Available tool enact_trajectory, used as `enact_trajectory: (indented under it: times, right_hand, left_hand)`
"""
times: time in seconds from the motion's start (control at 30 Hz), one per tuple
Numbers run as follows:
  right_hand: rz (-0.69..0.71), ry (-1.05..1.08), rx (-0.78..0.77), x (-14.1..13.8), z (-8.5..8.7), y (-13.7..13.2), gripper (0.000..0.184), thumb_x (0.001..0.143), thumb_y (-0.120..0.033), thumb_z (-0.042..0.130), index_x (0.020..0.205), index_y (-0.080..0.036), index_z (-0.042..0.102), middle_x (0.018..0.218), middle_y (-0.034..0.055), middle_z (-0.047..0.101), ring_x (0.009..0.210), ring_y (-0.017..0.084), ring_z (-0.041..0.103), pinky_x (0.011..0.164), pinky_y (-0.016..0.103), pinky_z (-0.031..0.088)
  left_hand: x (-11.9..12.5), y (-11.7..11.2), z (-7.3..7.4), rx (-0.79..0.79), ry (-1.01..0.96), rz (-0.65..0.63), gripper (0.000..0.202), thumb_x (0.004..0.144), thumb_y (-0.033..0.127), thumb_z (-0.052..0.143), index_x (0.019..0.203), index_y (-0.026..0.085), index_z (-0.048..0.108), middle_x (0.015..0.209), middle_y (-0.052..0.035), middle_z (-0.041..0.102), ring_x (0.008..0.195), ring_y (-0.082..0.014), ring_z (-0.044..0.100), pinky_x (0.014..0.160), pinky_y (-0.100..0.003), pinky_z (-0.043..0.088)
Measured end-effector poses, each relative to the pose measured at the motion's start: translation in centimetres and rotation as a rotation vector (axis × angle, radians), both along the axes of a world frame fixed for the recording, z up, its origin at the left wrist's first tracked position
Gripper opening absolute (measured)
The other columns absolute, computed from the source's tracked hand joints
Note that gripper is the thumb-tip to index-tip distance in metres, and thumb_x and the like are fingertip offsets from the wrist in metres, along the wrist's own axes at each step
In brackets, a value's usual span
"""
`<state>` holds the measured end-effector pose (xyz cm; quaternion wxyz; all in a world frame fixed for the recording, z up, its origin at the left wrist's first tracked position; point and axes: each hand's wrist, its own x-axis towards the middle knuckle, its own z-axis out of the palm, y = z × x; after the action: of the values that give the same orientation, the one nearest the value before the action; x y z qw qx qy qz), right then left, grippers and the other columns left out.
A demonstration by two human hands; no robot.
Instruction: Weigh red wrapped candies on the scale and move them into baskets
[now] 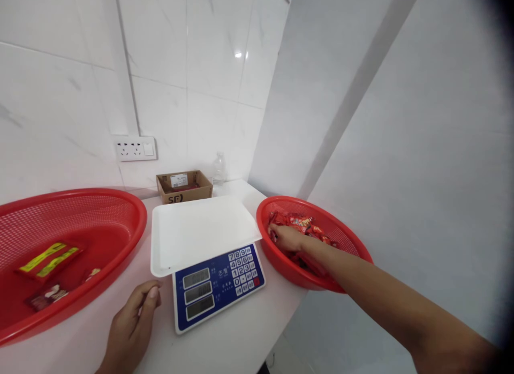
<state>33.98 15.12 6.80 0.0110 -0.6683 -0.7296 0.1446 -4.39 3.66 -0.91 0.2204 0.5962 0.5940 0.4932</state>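
Two bare hands show in the head view. The right hand (287,237) reaches into a red basket (341,236), its fingers curled down among red packets (305,222); the fingertips are partly hidden, so I cannot tell whether they are clamped on one. More of these packets lie just beyond that hand and to its right, inside the mesh wall. Left of it, just outside the basket, is a white weighing pan (204,232) on a blue-fronted scale (219,309).

The left hand (134,320) has its fingers curled, thumb and forefinger together, just beside the scale's left edge above the white table (225,347). To its left is a larger red basket (92,213) with a yellow-striped packet (50,260) and, nearer the person, a dark red packet (46,298). Well beyond this hand, behind the pan, stand a cardboard box (184,197) and, to the box's right, a clear bottle (219,167).
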Motion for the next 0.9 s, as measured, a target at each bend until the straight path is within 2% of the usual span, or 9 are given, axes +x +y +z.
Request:
enact_trajectory:
  times: [0.1,0.2,0.33,0.47,0.57,0.67,0.8,0.9]
  right_hand:
    - [-0.040,0.161,0.100,1.1,0.6,0.6,0.030,0.064,-0.010,0.056,0.093,-0.019,0.053,0.086,0.0007,0.064,0.073,0.015,0.057,0.063,0.022,0.039]
    - [-0.121,0.322,0.209,1.6,2.0,1.1,0.024,0.065,-0.014,0.054,0.088,-0.020,0.050,0.082,-0.0008,0.062,0.074,0.014,0.056,0.065,0.022,0.040]
    - [-0.194,0.557,0.268,0.2,4.6,1.4,0.020,0.068,-0.023,0.052,0.088,-0.021,0.046,0.077,-0.0024,0.060,0.070,0.014,0.057,0.064,0.022,0.043]
    - [-0.140,0.763,0.162,-3.9,6.3,1.3,0.024,0.070,-0.026,0.053,0.092,-0.022,0.047,0.069,-0.0035,0.059,0.055,0.011,0.055,0.053,0.021,0.042]
    - [-0.075,0.844,0.055,-7.6,6.4,1.2,0.029,0.071,-0.029,0.059,0.097,-0.022,0.048,0.061,-0.0051,0.055,0.048,0.008,0.049,0.050,0.021,0.042]
    - [-0.034,0.868,-0.032,-10.4,6.1,1.3,0.042,0.071,-0.034,0.066,0.105,-0.021,0.047,0.069,-0.0023,0.058,0.053,0.009,0.052,0.054,0.022,0.046]
    - [-0.044,0.815,-0.077,-11.8,6.0,1.5,0.047,0.073,-0.041,0.066,0.111,-0.020,0.048,0.074,0.0000,0.056,0.063,0.010,0.052,0.054,0.023,0.048]
    - [-0.037,0.774,-0.091,-11.7,6.2,1.4,0.048,0.073,-0.038,0.067,0.114,-0.018,0.051,0.079,0.0017,0.057,0.068,0.011,0.053,0.058,0.023,0.049]
  left_hand:
    - [-0.1,0.1,-0.2,0.011,-0.027,-0.018,0.036,0.079,0.054,0.043,0.086,0.021,0.057,0.067,0.0003,0.058,0.065,-0.0153,0.058,0.059,-0.022,0.050]
    - [0.0,0.2,-0.1,0.012,-0.041,-0.018,0.035,0.080,0.053,0.044,0.086,0.021,0.057,0.068,0.0001,0.058,0.065,-0.0152,0.058,0.059,-0.022,0.049]
    - [0.3,0.0,0.2,0.036,-0.034,-0.017,0.033,0.081,0.051,0.043,0.084,0.021,0.057,0.065,0.0009,0.056,0.063,-0.0145,0.056,0.057,-0.021,0.047]
    - [0.5,-0.2,0.4,0.018,-0.063,-0.018,0.034,0.081,0.052,0.043,0.084,0.021,0.057,0.065,0.0009,0.056,0.062,-0.0146,0.056,0.057,-0.022,0.047]
    - [0.5,-0.2,0.5,0.014,-0.081,-0.018,0.035,0.081,0.052,0.043,0.085,0.021,0.057,0.064,0.0008,0.056,0.061,-0.0146,0.055,0.056,-0.022,0.047]
    - [0.5,-0.3,0.7,0.020,-0.081,-0.019,0.034,0.082,0.051,0.042,0.085,0.021,0.056,0.063,0.0012,0.055,0.060,-0.0143,0.054,0.055,-0.022,0.046]
    - [0.5,-0.3,0.9,0.020,-0.100,0.007,0.034,0.082,0.051,0.041,0.084,0.020,0.056,0.063,0.0010,0.054,0.060,-0.0144,0.054,0.056,-0.023,0.046]
    - [0.5,-0.3,0.9,0.011,-0.109,0.002,0.034,0.082,0.051,0.041,0.084,0.020,0.056,0.064,0.0007,0.055,0.061,-0.0147,0.054,0.057,-0.024,0.046]
